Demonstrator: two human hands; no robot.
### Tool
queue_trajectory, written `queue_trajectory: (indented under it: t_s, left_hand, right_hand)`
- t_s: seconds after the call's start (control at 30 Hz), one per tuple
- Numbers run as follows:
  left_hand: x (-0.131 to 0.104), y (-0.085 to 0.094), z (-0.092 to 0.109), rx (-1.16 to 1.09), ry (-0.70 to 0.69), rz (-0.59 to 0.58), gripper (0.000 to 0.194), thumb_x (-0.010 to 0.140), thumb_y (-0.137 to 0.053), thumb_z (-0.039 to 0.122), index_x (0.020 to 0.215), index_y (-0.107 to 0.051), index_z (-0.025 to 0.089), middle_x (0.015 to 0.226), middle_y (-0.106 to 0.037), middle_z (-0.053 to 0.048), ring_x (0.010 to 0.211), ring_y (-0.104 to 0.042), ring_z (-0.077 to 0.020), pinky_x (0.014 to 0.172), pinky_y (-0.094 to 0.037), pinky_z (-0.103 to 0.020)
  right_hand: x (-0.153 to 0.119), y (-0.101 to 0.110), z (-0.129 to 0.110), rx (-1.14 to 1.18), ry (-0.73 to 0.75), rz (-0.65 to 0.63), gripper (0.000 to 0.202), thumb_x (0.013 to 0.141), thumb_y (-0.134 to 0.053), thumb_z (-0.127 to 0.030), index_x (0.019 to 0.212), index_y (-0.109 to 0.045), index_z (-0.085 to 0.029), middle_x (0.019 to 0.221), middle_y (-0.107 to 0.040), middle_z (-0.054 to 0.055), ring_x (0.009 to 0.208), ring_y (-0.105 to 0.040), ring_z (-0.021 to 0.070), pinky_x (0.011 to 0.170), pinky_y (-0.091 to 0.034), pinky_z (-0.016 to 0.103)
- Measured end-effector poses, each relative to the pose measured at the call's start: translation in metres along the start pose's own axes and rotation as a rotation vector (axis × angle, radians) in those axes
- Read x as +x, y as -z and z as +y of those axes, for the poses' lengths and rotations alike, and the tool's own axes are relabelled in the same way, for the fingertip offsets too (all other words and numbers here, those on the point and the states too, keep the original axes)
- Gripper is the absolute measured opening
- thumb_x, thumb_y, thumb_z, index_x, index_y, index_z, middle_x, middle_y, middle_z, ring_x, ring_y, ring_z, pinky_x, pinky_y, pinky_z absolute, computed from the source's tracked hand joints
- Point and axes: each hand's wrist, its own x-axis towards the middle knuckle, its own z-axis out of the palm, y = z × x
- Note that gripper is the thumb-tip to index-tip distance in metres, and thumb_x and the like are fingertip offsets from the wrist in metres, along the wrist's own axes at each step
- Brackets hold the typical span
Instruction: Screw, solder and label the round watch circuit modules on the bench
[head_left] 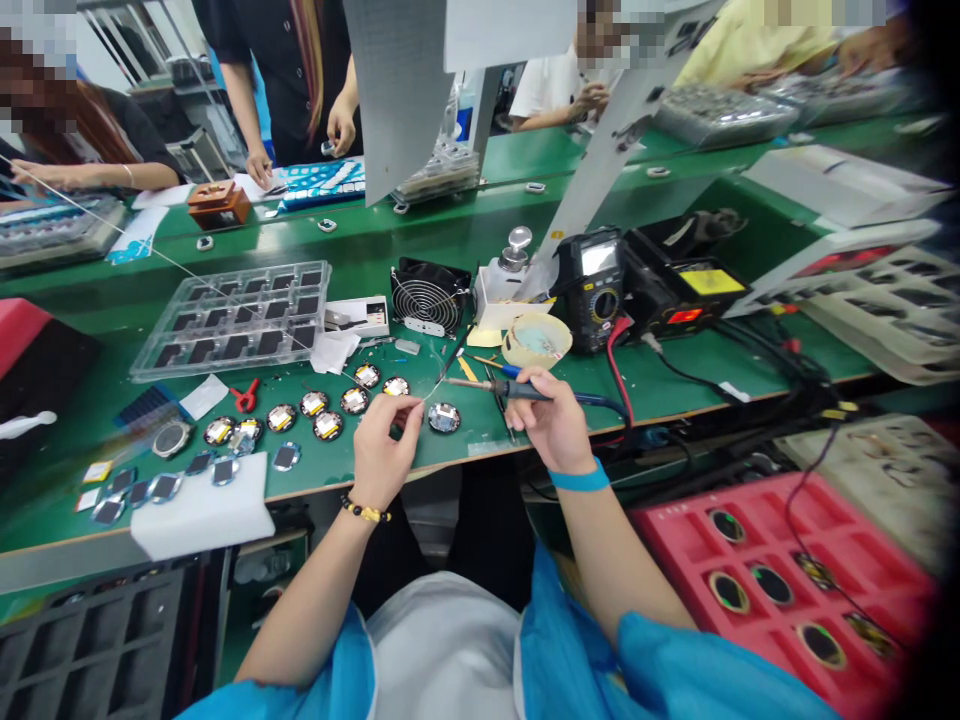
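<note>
My right hand [553, 420] is wrapped round a soldering iron [499, 387], whose tip points left. Thin solder wire [435, 388] is pinched between the thumb and forefinger of my left hand [386, 445], its end rising near the iron's tip. Just below the tip, between my hands, a round circuit module [444, 418] lies on the green bench. Several similar round modules [327, 425] are spread to the left of my left hand. Tweezers [501, 408] lie beside my right fingers.
Behind my hands stand a small fan [426, 298], a yellowish dish [536, 341], a multimeter [594, 290] and a soldering station [686, 285]. A clear tray [232, 318] lies back left. Red foam tray [780, 590] sits lower right. Other people work across the bench.
</note>
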Motion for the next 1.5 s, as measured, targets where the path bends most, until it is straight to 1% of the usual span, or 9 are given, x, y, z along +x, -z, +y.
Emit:
queue_trajectory:
  t_s: [0.27, 0.37, 0.5, 0.6, 0.67, 0.77, 0.93, 1.1, 1.5]
  left_hand:
    - [-0.006, 0.011, 0.002, 0.042, -0.032, 0.030, 0.011, 0.104, -0.063, 0.027, 0.105, -0.072, 0.022, 0.097, -0.072, -0.004, 0.084, -0.067, -0.0154, 0.076, -0.057, -0.029]
    - [-0.021, 0.035, -0.004, 0.131, -0.058, 0.079, 0.012, 0.104, -0.063, 0.026, 0.109, -0.073, 0.023, 0.100, -0.073, -0.005, 0.088, -0.068, -0.0168, 0.080, -0.058, -0.031]
    - [-0.043, 0.077, -0.019, 0.173, 0.070, 0.206, 0.019, 0.102, -0.066, 0.031, 0.119, -0.070, 0.023, 0.108, -0.071, -0.007, 0.093, -0.070, -0.0177, 0.084, -0.061, -0.033]
    - [-0.052, 0.099, -0.022, 0.222, 0.104, 0.226, 0.051, 0.098, -0.071, 0.034, 0.146, -0.055, 0.026, 0.140, -0.061, -0.014, 0.125, -0.066, -0.0255, 0.103, -0.060, -0.041]
    - [-0.055, 0.104, -0.018, 0.352, 0.061, 0.214, 0.066, 0.096, -0.074, 0.033, 0.156, -0.046, 0.028, 0.160, -0.045, -0.017, 0.150, -0.048, -0.0324, 0.120, -0.049, -0.052]
    - [-0.058, 0.099, -0.008, 0.493, -0.005, 0.160, 0.061, 0.098, -0.071, 0.028, 0.154, -0.049, 0.028, 0.171, -0.033, -0.017, 0.162, -0.029, -0.0360, 0.129, -0.034, -0.061]
    - [-0.052, 0.081, -0.007, 0.441, -0.072, 0.002, 0.044, 0.101, -0.065, 0.024, 0.143, -0.058, 0.029, 0.156, -0.055, -0.014, 0.148, -0.052, -0.0308, 0.123, -0.046, -0.055]
    - [-0.031, 0.068, -0.019, 0.476, -0.110, -0.116, 0.054, 0.099, -0.070, 0.031, 0.149, -0.052, 0.026, 0.146, -0.062, -0.015, 0.137, -0.059, -0.0310, 0.119, -0.049, -0.053]
    - [-0.030, 0.062, -0.036, 0.447, -0.067, -0.106, 0.037, 0.099, -0.069, 0.033, 0.134, -0.064, 0.024, 0.118, -0.066, -0.010, 0.114, -0.064, -0.0287, 0.105, -0.054, -0.047]
  right_hand:
    - [0.000, -0.002, -0.001, -0.003, 0.004, 0.006, 0.019, 0.084, -0.068, -0.042, 0.087, -0.062, -0.024, 0.043, -0.043, -0.008, 0.041, -0.048, 0.0143, 0.049, -0.043, 0.027]
    - [0.000, -0.002, -0.002, -0.002, 0.011, 0.010, 0.019, 0.085, -0.068, -0.042, 0.087, -0.062, -0.024, 0.043, -0.042, -0.007, 0.042, -0.048, 0.0151, 0.049, -0.044, 0.028]
    - [0.001, -0.001, -0.001, 0.011, 0.018, 0.017, 0.017, 0.084, -0.068, -0.040, 0.085, -0.063, -0.024, 0.043, -0.042, -0.007, 0.042, -0.047, 0.0153, 0.049, -0.043, 0.029]
    - [0.002, 0.000, 0.000, 0.018, 0.021, 0.022, 0.016, 0.086, -0.068, -0.041, 0.086, -0.063, -0.025, 0.045, -0.042, -0.007, 0.043, -0.047, 0.0157, 0.049, -0.043, 0.029]
    - [0.003, 0.001, 0.001, 0.018, 0.021, 0.021, 0.017, 0.087, -0.067, -0.042, 0.087, -0.062, -0.025, 0.045, -0.041, -0.007, 0.043, -0.047, 0.0157, 0.049, -0.044, 0.029]
    - [0.002, 0.002, 0.001, 0.017, 0.020, 0.014, 0.018, 0.087, -0.067, -0.042, 0.087, -0.062, -0.025, 0.045, -0.041, -0.007, 0.044, -0.047, 0.0152, 0.049, -0.045, 0.029]
    - [0.001, 0.002, 0.001, 0.023, 0.021, 0.023, 0.015, 0.084, -0.069, -0.039, 0.085, -0.064, -0.025, 0.045, -0.043, -0.006, 0.044, -0.047, 0.0150, 0.050, -0.044, 0.028]
    - [0.000, 0.001, 0.002, 0.036, 0.025, 0.035, 0.012, 0.083, -0.067, -0.036, 0.085, -0.066, -0.024, 0.045, -0.044, -0.006, 0.044, -0.047, 0.0144, 0.051, -0.045, 0.027]
    - [-0.001, 0.001, 0.003, 0.015, 0.032, 0.029, 0.015, 0.082, -0.068, -0.039, 0.086, -0.064, -0.025, 0.044, -0.043, -0.006, 0.044, -0.046, 0.0143, 0.051, -0.044, 0.027]
